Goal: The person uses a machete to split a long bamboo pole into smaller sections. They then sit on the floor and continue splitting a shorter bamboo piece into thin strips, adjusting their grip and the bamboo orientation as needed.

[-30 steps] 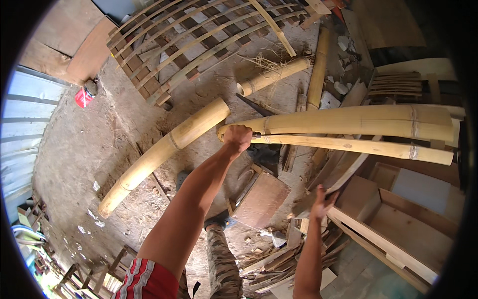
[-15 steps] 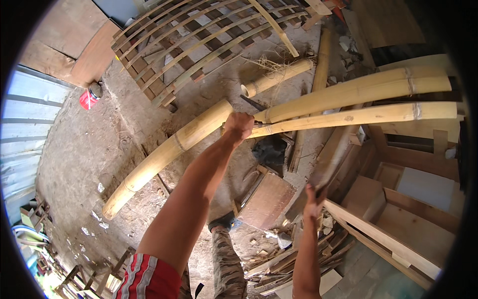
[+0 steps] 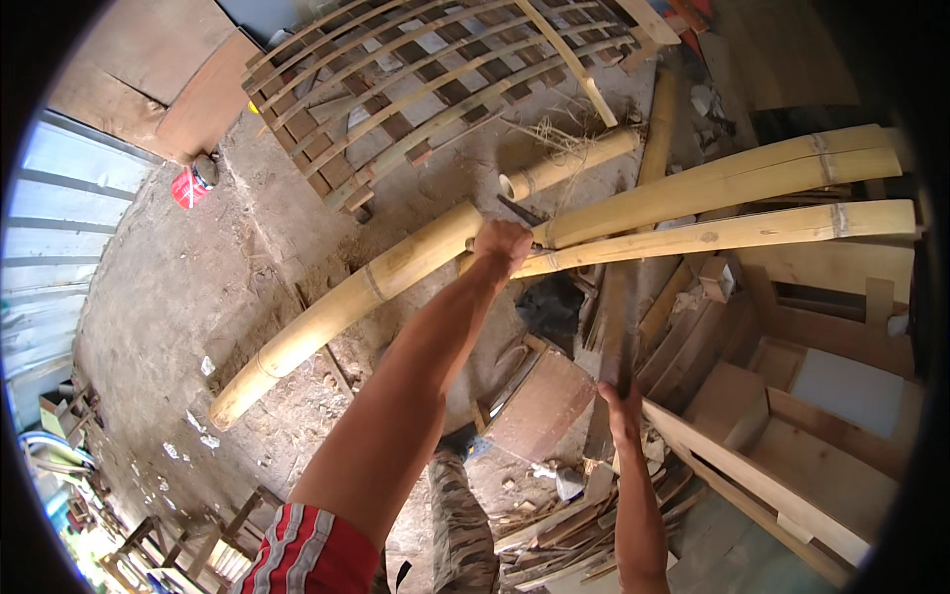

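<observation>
My left hand is closed at the place where a bamboo pole splits into two lengths. A little dark material shows beside its fingers, but what they grip is mostly hidden. To the right run the upper split length and the thinner lower one, spread apart. On the left, a thick round bamboo pole slants down to the floor. My right hand, lower right, is wrapped round the near end of a long flat dark bar. The bar's far end, slightly blurred, lies close under the lower split length.
A slatted bamboo and wood frame lies at the far side. Before it is a short bamboo tube. At right stands an open wooden cabinet frame; scrap wood is heaped near my feet. A red pail stands left.
The far end of the flat bar has swung leftward, and the bar is less blurred. My left hand keeps its place at the split. The whole view has shifted slightly.
</observation>
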Available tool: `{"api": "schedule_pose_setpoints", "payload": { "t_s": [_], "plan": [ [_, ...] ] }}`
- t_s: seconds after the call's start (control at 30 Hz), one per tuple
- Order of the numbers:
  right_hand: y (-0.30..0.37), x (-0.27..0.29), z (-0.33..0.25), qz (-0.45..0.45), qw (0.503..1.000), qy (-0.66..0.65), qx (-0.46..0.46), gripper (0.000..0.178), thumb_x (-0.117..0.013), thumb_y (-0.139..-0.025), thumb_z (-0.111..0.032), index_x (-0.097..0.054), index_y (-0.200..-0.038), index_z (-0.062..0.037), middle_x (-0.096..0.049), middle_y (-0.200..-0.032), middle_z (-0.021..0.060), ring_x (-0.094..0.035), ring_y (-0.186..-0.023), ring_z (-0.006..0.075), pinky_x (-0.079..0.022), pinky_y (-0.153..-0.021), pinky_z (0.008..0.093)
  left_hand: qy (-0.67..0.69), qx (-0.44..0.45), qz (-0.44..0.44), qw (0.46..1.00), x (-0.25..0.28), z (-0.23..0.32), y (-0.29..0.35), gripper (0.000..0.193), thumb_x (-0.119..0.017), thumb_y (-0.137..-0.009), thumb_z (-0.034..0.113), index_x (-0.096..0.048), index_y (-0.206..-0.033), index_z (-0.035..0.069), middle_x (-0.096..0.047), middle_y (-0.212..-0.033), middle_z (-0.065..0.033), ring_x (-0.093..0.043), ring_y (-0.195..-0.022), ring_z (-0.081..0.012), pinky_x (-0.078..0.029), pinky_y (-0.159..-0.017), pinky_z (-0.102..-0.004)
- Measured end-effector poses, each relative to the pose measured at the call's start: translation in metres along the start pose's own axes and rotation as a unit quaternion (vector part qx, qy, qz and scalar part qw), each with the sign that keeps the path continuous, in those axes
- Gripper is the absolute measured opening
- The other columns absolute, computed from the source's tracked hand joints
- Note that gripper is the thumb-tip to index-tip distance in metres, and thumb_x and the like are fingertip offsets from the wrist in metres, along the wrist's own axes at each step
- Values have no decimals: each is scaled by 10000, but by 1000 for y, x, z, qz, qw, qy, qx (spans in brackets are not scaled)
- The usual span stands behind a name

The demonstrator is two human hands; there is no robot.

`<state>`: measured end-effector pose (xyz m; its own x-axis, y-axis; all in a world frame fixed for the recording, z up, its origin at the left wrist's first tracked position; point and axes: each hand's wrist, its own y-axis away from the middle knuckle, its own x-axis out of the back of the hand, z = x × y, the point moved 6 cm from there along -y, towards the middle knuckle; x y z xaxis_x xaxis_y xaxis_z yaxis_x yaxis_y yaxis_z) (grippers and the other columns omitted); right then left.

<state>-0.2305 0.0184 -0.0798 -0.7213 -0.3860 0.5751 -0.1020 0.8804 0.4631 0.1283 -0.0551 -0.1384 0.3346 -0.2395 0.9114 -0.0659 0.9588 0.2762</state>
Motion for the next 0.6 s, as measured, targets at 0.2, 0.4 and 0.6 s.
{"api": "schedule_pose_setpoints", "payload": {
  "t_s": [0.2, 0.4, 0.6],
  "plan": [
    [12, 38, -47, 178, 972, -136, 73, 987, -758, -827, -432, -248, -1529, 37, -431, -1456, 259, -440, -1338, 365, -335, -1120, 397, 14, 22, -11, 1000, 9, -11, 2, 185, -600, -862, 125, -765, -909, 56, -752, -951, -141, -739, -914, -302, -598, -755, -414],
    [0, -54, 36, -19, 998, 38, -48, 702, -748, -818, -383, -480, -1320, 27, -638, -1150, 164, -603, -1067, 291, -449, -961, 398, -54, -5, 13, 998, 17, -6, -4, 192, -587, -888, 146, -773, -894, 102, -757, -949, -103, -737, -904, -279, -594, -730, -389],
    [-6, -12, -6, 50, 997, -26, -46, 720, -753, -797, -457, -552, -1276, 41, -625, -1209, 172, -568, -1132, 282, -418, -994, 380, -57, -7, 21, 998, 12, 0, -9, 179, -603, -880, 148, -780, -897, 142, -762, -957, -68, -734, -935, -239, -588, -753, -368]
  ]
}}
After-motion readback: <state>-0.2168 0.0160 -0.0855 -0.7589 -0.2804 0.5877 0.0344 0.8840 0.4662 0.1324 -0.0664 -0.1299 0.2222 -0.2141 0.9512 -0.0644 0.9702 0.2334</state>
